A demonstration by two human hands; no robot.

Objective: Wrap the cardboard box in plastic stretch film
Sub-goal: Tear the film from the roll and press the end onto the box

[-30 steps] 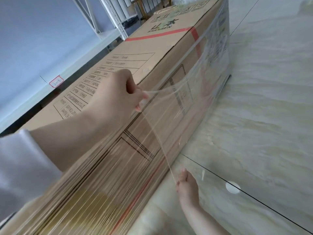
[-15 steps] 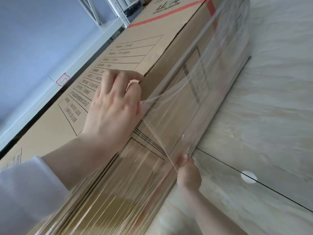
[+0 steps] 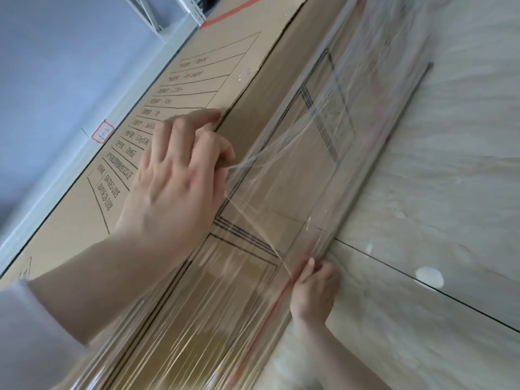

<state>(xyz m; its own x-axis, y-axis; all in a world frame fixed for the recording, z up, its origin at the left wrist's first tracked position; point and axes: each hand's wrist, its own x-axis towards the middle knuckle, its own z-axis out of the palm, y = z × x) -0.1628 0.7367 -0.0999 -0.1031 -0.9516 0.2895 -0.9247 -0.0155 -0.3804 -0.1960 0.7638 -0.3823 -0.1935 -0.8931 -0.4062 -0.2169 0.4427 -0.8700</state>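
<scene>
Marbled floor (image 3: 450, 192) under cardboard box (image 3: 84, 220), grey wall (image 3: 56, 66); hands (image 3: 180, 178) (image 3: 315, 288) tight on stretch film (image 3: 281, 170)

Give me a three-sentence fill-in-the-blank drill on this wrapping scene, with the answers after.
1. The left hand rests on the ___ face of the box.
2. The right hand pinches the film at the box's ___ edge, near the floor.
3. The tape across the box's far end is ___.

Missing words: top; bottom; red.
</scene>
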